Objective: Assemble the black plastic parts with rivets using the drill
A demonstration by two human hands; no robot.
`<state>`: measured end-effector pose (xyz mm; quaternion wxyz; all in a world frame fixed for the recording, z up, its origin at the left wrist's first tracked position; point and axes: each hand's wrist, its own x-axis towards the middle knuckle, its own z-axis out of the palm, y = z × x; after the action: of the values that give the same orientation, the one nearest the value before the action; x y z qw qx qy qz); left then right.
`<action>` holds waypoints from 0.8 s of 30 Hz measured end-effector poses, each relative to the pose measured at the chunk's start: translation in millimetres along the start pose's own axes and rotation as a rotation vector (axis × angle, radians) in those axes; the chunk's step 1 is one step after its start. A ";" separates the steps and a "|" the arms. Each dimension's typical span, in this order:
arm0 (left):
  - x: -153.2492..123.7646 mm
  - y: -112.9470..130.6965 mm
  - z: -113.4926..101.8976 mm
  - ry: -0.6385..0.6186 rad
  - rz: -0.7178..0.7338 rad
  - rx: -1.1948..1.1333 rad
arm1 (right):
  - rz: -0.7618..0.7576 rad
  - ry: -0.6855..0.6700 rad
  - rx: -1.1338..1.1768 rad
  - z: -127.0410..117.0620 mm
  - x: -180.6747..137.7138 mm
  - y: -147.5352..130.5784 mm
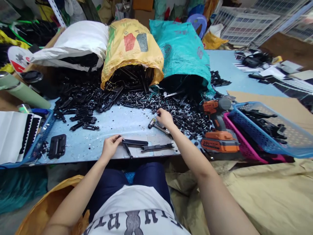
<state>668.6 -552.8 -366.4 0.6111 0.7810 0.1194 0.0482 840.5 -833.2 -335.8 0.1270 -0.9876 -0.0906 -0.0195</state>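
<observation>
With fingers closed on one end of a black plastic arm (pixel 135 142), my left hand (pixel 111 146) rests near the table's front edge. A shorter black piece (pixel 127 150) angles down from the same end. My right hand (pixel 165 118) is pinched at the edge of a pile of small screws and black parts (pixel 182 112); what lies between its fingertips is too small to make out. Just below that hand lies a metal hammer-like tool (pixel 158 126). Another black forked bar (pixel 157 148) lies on the table to the right of the held arm.
White (pixel 80 36), yellow (pixel 135 39) and teal sacks (pixel 181 52) spill black parts across the back. An orange cordless drill (pixel 218 130) stands at right, beside a blue basket (pixel 293 143) and a pink basket (pixel 249 150). At left are a green bottle (pixel 26 91) and a black rectangular part (pixel 57 146).
</observation>
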 end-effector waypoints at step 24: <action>-6.8 11.9 -0.7 -0.026 0.317 0.596 | -0.507 0.126 0.628 3.0 -132.6 -44.0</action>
<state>663.4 -556.5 -354.3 0.3422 0.9347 -0.0024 0.0958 702.2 -813.7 -336.0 0.4187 -0.8441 -0.3246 -0.0821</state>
